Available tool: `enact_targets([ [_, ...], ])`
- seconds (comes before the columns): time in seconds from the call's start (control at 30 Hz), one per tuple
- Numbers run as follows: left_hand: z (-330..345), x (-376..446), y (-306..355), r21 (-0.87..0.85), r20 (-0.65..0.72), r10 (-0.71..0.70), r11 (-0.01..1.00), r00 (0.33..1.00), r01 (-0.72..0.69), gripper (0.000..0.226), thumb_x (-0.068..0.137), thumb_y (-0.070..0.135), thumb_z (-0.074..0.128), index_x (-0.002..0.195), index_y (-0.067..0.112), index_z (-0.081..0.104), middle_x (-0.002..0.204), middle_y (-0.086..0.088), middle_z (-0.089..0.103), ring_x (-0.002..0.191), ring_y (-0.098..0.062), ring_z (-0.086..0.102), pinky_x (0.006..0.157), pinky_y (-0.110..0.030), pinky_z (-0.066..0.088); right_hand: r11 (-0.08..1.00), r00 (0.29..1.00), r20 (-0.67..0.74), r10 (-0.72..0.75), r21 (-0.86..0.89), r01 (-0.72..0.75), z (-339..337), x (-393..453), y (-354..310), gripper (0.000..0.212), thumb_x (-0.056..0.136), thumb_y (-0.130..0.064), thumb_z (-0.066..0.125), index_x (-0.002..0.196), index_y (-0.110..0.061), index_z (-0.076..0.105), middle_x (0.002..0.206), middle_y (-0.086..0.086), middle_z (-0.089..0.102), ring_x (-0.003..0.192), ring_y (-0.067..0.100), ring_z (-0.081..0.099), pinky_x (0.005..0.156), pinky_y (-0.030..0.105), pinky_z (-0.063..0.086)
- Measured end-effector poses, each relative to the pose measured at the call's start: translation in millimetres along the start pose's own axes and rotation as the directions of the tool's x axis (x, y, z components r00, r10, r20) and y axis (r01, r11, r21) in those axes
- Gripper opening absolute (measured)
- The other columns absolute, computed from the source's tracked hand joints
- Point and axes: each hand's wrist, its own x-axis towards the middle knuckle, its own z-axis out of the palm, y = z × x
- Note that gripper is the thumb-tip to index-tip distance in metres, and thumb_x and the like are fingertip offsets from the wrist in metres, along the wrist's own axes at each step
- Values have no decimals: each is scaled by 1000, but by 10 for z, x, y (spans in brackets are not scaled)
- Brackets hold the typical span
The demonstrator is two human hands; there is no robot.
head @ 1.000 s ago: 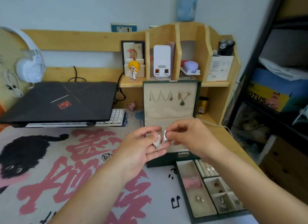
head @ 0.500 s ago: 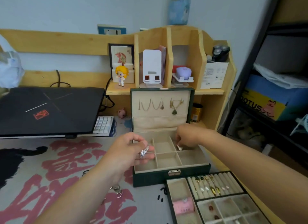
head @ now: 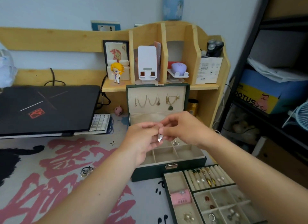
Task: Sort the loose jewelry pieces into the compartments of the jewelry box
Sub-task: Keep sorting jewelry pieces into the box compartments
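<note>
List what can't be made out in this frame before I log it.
- Silver piece: shape hidden, head view, between left hand and right hand.
- Jewelry box rear compartments: covered by both hands.
- Removable tray: cut by bottom edge.

Both my forearms reach forward and converge in front of me. My left hand point(head: 145, 140) is turned palm up, fingers curled, thumb on top. My right hand point(head: 181, 128) meets it from the right, knuckles up, its fingertips point(head: 164, 132) touching the left's in a shared grip.
</note>
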Motion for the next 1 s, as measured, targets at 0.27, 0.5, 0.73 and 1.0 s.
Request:
enact_targets([
  [0.27, -168, -87, -36, 279, 16, 113, 954, 993, -113, 21, 98, 11, 66, 111, 25, 72, 109, 3, 77, 97, -12, 76, 89, -34, 62, 964, 975, -136, 175, -175, -198, -298, 280, 324, 10, 90, -11, 72, 99, -14, 76, 87, 6, 77, 75, 16, 75, 71, 27, 61],
  [0.5, -675, -372, -67, 340, -173, 226, 927, 959, -157, 19, 101, 10, 59, 99, 22, 75, 101, -1, 77, 93, -18, 75, 91, -38, 61, 497, 979, 67, 193, -867, -39, -169, 610, 718, 18, 92, -16, 65, 103, -26, 75, 100, -3, 71, 88, 15, 64, 79, 32, 54],
  [0.73, -898, -461, -90, 366, -260, 316, 907, 912, -210, 25, 99, 4, 57, 95, 20, 75, 93, -3, 77, 91, -21, 75, 91, -42, 61, 362, 984, 77, 163, -932, 13, -89, 616, 700, 17, 94, -14, 58, 100, -26, 69, 89, -3, 65, 90, 24, 56, 104, 52, 34],
  [1.0, -1701, -921, -409, 411, -388, 397, 882, 832, -230, 25, 100, 5, 57, 96, 22, 74, 90, 1, 76, 85, -18, 72, 76, -32, 58, 623, 985, -79, -153, -781, 34, 509, 19, -147, 24, 99, -22, 58, 120, -28, 68, 114, -6, 69, 103, 14, 63, 93, 33, 51],
])
